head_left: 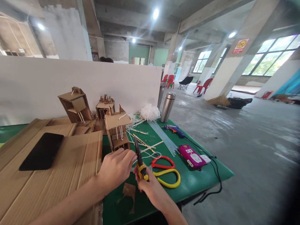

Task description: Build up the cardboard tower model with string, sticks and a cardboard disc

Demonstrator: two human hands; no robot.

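Note:
My right hand [150,185] is wrapped round the yellow-and-black handles of long-nose pliers [138,155], their dark jaws pointing up and away. Close beside the jaws, my left hand [117,165] is closed with its fingers bent; whatever it pinches is hidden. White cord [152,153] trails over the green tabletop near its fingertips. Just beyond that hand stands a small cardboard model [117,121] with white sticks in its front. Scissors with one red and one yellow handle [172,186] lie to the right, their blades partly covered by my right hand.
Two more cardboard models [75,104] stand farther back by a white partition [93,81]. A phone [42,151] rests on cardboard sheets [77,175]. Along the right are glue sticks [162,137], a glue gun [175,130], a purple power strip [192,157] and a steel flask [168,107].

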